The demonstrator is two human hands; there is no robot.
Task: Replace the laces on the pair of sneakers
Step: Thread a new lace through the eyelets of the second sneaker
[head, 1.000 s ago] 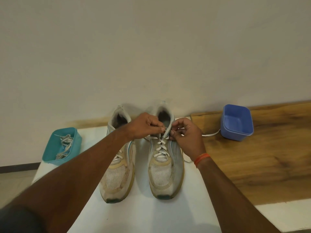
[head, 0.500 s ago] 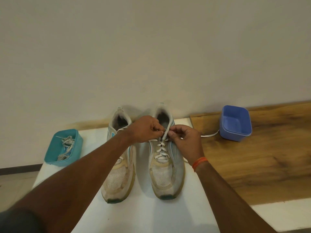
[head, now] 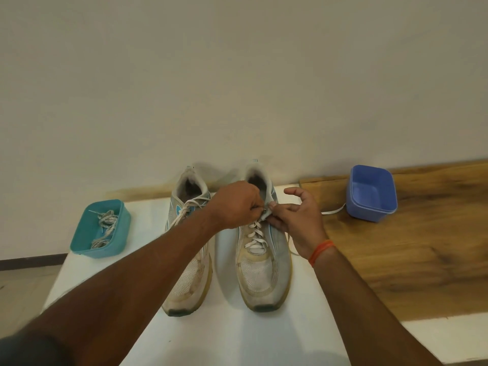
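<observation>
Head view, looking down at a white bench set against a plain wall. I see a pair of worn white and grey sneakers standing side by side, toes toward me. My left hand reaches across the left sneaker and meets my right hand over the top eyelets of the right sneaker. Both hands are grasping the white lace there: the left hand's fingers are curled around it, and the right hand pinches it between thumb and fingertips, with the index finger raised. That lace is crossed through the lower eyelets of the right sneaker. The left sneaker is also laced in white, with loose strands near its collar. My right wrist carries an orange band.

At the bench's left edge sits a teal tub holding a tangle of dirty grey laces. To the right, on a wooden surface, stands a blue tub, and a white lace end lies just beside it, trailing toward my right hand.
</observation>
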